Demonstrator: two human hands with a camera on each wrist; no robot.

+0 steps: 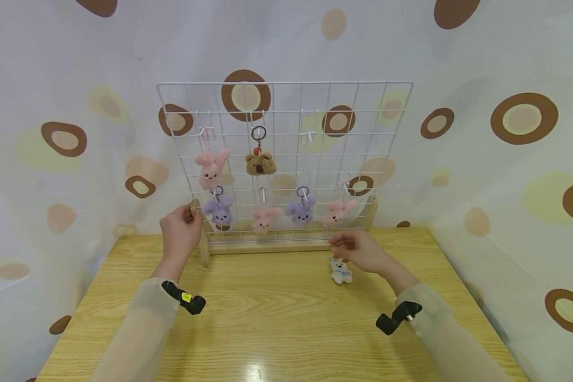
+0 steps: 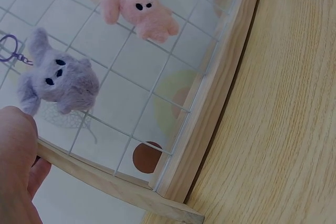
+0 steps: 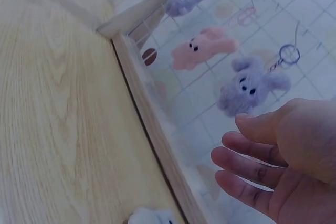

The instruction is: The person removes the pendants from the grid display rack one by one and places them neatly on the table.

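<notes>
A white wire grid rack (image 1: 287,135) with a wooden base stands on the table. At its left end, my left hand (image 1: 180,232) grips the top of the wooden side post (image 2: 113,184), with the thumb on one side and fingers behind. My right hand (image 1: 360,252) is held by the lower right of the grid, its fingers loosely spread and holding nothing. Just below it, a white plush keychain (image 1: 340,271) with blue trim lies on the table. Purple bunny keychains (image 3: 247,88), pink bunny keychains (image 2: 142,6) and a brown bear keychain (image 1: 260,163) hang on the grid.
Bare wood-grain tabletop (image 1: 262,307) extends in front of the rack. A white hook (image 1: 308,137) on the upper right of the grid carries nothing. Patterned cloth (image 1: 487,175) with brown rings hangs behind and along both sides.
</notes>
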